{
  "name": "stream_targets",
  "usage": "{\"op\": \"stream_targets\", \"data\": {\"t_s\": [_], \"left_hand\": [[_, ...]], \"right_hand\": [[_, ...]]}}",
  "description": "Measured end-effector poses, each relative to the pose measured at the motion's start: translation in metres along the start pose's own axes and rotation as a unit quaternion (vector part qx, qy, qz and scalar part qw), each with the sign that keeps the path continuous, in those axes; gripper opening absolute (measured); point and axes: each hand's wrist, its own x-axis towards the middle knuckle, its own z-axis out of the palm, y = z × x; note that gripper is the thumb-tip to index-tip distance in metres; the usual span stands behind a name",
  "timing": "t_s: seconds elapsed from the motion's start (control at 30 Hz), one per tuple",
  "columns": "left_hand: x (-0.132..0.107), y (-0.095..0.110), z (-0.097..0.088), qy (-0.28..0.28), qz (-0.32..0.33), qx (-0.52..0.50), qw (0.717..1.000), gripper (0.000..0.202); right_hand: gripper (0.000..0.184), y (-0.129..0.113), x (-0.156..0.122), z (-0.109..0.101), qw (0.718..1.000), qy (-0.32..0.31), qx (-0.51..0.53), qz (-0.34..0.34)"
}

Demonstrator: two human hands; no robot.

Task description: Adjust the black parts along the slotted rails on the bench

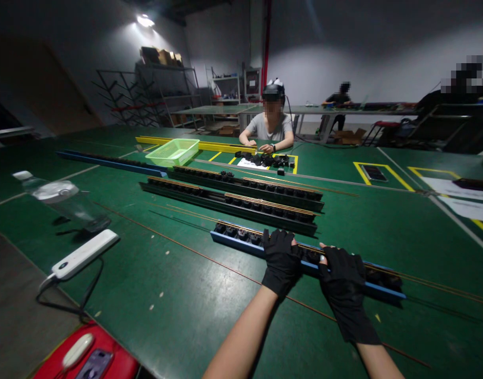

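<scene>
A blue channel rail (237, 243) lies across the green table in front of me, with a row of black blocks (243, 235) inside it. Thin copper-coloured rods (434, 287) run along the top of the blocks and stick out past both ends. My left hand (281, 260), in a black glove with bare fingertips, is closed over the rail's middle. Just to its right, my right hand (343, 271), gloved the same way, curls over the rail with its thumb at the rods. Both palms hide part of the blocks and rods beneath them.
Beyond lie two dark rails (233, 206) with blocks and rods, another blue rail (110, 162), and a green basket (174, 152). A loose rod (178, 243) crosses the table nearby. At left are a bottle (67, 200) and a white power strip (85, 254). Someone sits opposite.
</scene>
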Motion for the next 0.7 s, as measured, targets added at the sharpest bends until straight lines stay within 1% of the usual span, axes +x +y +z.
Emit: {"op": "stream_targets", "data": {"t_s": [0.13,0.27,0.47,0.7], "left_hand": [[0.0004,0.0001,-0.0001,0.001,0.002,-0.003,1.0,0.019],[0.0,-0.0008,0.0017,0.01,0.0,-0.01,1.0,0.019],[-0.0002,-0.0016,0.0019,0.0,0.002,-0.015,1.0,0.02],[0.0009,-0.0003,-0.0009,-0.003,0.002,-0.013,1.0,0.019]], "right_hand": [[0.036,-0.0003,-0.0008,0.0005,1.0,-0.003,-0.002,0.007],[0.035,-0.0007,0.0002,-0.0002,1.0,0.008,-0.018,-0.004],[0.032,-0.0013,0.0015,-0.0023,1.0,0.014,-0.024,-0.007],[0.032,0.0004,-0.0001,0.0012,1.0,0.014,-0.017,-0.007]]}}
